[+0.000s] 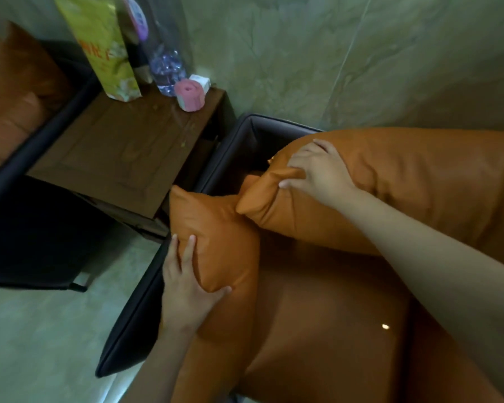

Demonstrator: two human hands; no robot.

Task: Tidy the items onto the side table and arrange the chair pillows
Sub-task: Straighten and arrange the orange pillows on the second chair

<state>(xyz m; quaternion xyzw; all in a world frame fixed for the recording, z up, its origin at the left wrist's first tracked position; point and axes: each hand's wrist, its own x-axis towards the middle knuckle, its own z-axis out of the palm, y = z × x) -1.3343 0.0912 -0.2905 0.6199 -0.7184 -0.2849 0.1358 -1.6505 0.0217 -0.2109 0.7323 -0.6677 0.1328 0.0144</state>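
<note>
Two orange leather pillows lie on an orange chair seat [326,330] with a dark frame. The small pillow [216,237] leans against the left armrest, and my left hand [184,283] grips its lower edge with fingers along its side and thumb underneath. The large pillow [405,181] lies across the back of the seat. My right hand [314,170] grips its bunched left corner. On the brown side table [122,152] stand a yellow snack bag [102,48], a clear plastic bottle [163,62], a pink roll [189,96] and a small white box [200,80].
A second chair with orange cushions [15,91] and a dark frame stands left of the side table. The green marbled wall [332,53] runs behind both chairs. Pale floor [56,330] shows at the lower left, beside the chair's dark armrest [134,321].
</note>
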